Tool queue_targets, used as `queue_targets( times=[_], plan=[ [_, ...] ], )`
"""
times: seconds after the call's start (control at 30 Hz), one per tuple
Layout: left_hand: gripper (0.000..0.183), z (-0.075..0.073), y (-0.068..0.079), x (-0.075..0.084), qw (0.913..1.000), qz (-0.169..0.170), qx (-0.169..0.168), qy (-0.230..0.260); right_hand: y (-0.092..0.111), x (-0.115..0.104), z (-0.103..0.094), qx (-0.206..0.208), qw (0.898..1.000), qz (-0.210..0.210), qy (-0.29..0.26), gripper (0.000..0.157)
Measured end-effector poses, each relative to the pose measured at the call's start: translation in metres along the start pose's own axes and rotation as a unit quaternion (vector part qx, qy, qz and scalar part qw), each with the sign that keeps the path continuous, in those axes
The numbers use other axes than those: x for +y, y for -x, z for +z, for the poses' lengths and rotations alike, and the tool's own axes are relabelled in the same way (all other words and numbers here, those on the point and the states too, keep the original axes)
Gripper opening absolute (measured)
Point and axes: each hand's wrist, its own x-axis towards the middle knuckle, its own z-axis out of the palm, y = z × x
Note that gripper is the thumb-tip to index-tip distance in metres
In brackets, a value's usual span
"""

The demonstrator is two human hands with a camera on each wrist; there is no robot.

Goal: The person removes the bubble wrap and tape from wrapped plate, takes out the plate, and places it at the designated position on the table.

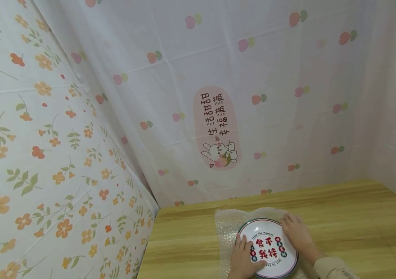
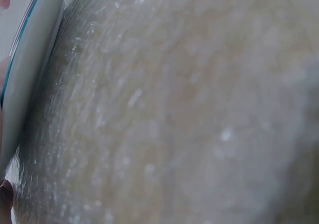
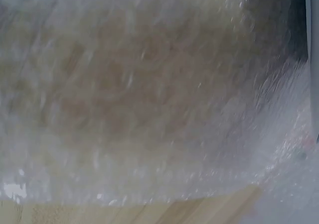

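Observation:
A round white plate with a dark rim and red and black lettering lies on a sheet of bubble wrap. My left hand rests on the plate's left side, fingers extended over the rim and thumb on its face. At the upper right of the plate, my right hand has its fingers bent, pinching the bubble wrap by the rim. In the left wrist view the plate's side stands beside the bubble wrap. Blurred bubble wrap fills most of the right wrist view.
The wood-grain table extends on both sides of the wrap. A white curtain with fruit prints hangs behind it, and a flower-patterned cloth hangs along the left side.

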Motion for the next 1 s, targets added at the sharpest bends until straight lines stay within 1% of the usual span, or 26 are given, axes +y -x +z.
queue_targets(
  times=[0.03, 0.1, 0.17, 0.27, 0.4, 0.63, 0.73, 0.83, 0.93, 1.0],
  plan=[
    [0.069, 0.0, 0.0, 0.0, 1.0, 0.0, 0.0, -0.001, 0.0, 0.001, 0.0, 0.01, 1.0, 0.001, -0.001, 0.013],
    [0.069, 0.0, 0.0, -0.001, 1.0, 0.0, 0.0, -0.004, 0.001, 0.004, 0.001, 0.022, 1.0, 0.003, -0.001, 0.014],
    [0.07, 0.0, 0.0, -0.001, 1.0, 0.001, 0.003, -0.008, 0.002, 0.005, 0.001, 0.019, 1.0, 0.006, -0.001, 0.014],
    [0.07, 0.0, 0.0, -0.001, 0.9999, 0.002, 0.006, -0.011, 0.003, 0.007, 0.001, -0.008, 1.0, 0.016, -0.003, 0.015],
    [0.071, 0.0, 0.0, 0.0, 0.9999, -0.002, -0.002, -0.01, 0.004, 0.008, 0.001, -0.049, 0.998, 0.036, -0.004, 0.018],
    [0.071, -0.003, -0.002, 0.002, 0.9996, -0.01, -0.023, -0.016, 0.004, 0.01, 0.001, -0.053, 0.997, 0.055, -0.017, 0.015],
    [0.071, -0.003, -0.002, 0.002, 0.9997, -0.01, -0.018, -0.009, 0.007, 0.012, 0.001, -0.081, 0.994, 0.07, -0.031, 0.016],
    [0.069, -0.002, 0.0, 0.001, 1.0, -0.002, -0.004, -0.001, 0.011, 0.014, 0.004, -0.113, 0.989, 0.089, -0.043, 0.015],
    [0.069, -0.003, 0.001, 0.001, 1.0, 0.007, 0.007, 0.0, 0.013, 0.015, 0.006, -0.132, 0.984, 0.105, -0.051, 0.013],
    [0.069, -0.004, 0.0, 0.001, 0.9999, 0.007, 0.006, 0.005, 0.013, 0.015, 0.007, -0.141, 0.982, 0.112, -0.056, 0.011]
  ],
)
